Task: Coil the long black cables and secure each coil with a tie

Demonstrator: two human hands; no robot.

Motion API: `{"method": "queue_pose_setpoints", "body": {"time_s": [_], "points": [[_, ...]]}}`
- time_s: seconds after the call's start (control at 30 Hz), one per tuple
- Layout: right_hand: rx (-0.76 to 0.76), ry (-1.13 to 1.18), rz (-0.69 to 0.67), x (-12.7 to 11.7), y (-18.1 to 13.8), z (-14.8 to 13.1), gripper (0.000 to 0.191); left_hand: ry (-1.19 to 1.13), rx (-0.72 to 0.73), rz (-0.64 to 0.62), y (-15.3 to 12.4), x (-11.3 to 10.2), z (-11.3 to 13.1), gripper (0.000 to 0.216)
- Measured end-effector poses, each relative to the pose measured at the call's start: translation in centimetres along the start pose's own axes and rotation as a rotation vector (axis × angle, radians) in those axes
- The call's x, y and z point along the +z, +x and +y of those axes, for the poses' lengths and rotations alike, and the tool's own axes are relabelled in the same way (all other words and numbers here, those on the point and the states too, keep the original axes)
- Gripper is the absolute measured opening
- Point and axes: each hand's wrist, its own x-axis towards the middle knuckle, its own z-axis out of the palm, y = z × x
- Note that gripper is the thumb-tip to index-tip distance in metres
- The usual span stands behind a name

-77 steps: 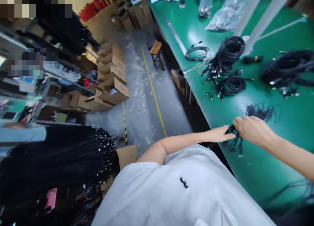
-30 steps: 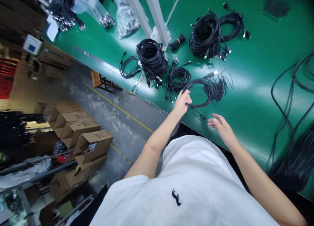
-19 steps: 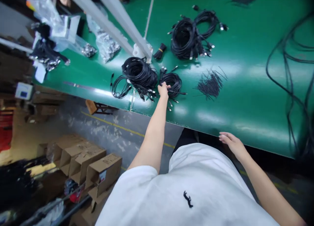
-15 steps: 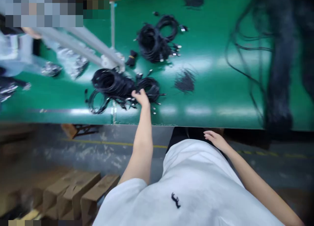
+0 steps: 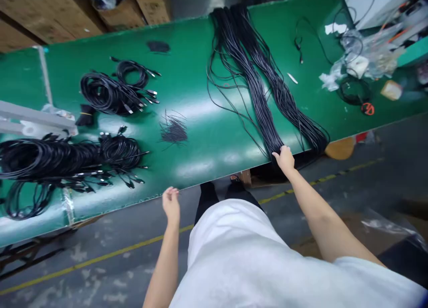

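Two long bundles of straight black cables lie side by side across the green table, their near ends at its front edge. My right hand is at the near end of the left bundle, its fingers closed on the cables; how many strands it grips I cannot make out. By the table's front edge hangs my left hand, holding nothing, fingers loosely bent and apart. Left of it sits a row of coiled black cables with plugs sticking out. Farther back rests a second group of coils.
A loose heap of thin black ties lies mid-table, with a smaller dark pile behind it. A metal post stands at left. Plastic bags and an orange-ringed coil lie at right. Cardboard boxes line the far side.
The view has swung right. My left hand has come away from the coiled cables to the table's edge, empty. My right hand has risen from beside my body to the long cable bundle.
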Motion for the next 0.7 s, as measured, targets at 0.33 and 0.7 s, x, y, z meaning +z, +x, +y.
{"method": "queue_pose_setpoints", "body": {"time_s": [0.33,0.7], "points": [[-0.254,-0.021,-0.177,-1.2,5.5,1.6,0.024,0.176,-0.085,-0.529,-12.4,11.6,1.6,0.026],[-0.657,0.261,-0.516,-10.4,-2.5,-0.3,0.033,0.365,0.121,-0.836,-18.9,15.4,6.9,0.044]]}}
